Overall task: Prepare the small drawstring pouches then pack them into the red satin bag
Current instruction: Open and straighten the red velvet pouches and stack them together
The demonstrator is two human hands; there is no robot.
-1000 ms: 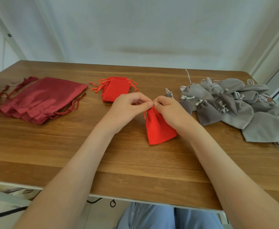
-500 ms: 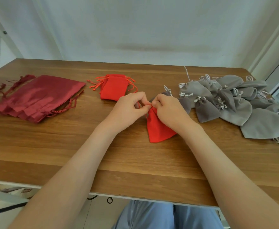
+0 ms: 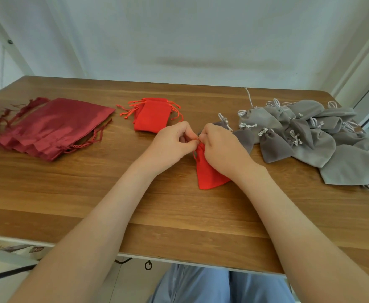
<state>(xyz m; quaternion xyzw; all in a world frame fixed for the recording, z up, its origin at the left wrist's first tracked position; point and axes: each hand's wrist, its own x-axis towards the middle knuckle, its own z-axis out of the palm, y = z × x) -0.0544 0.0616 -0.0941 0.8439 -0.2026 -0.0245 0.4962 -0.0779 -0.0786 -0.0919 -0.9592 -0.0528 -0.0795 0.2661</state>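
- At the centre of the frame a small red pouch (image 3: 207,173) is seen on the wooden table (image 3: 91,193), with its bottom toward the lower edge and its gathered mouth lifted between the two hands.
- The mouth of this pouch is pinched by the left hand (image 3: 172,143); its thumb and first fingers are curled tightly together, and a thin red cord (image 3: 194,153) is seen just under them.
- The same mouth is pinched from the other side by the right hand (image 3: 220,147), with the fingers curled, and the upper right part of the pouch is covered by this hand.
- The fingertips of both hands are touching each other.
- Above the left hand, a flat stack of red pouches (image 3: 153,115) is laid with orange cords spread out.
- At the left of the frame, dark red satin bags (image 3: 54,125) are stacked, well apart from the hands.
- At the right, a heap of grey pouches (image 3: 310,136) with white cords is found.
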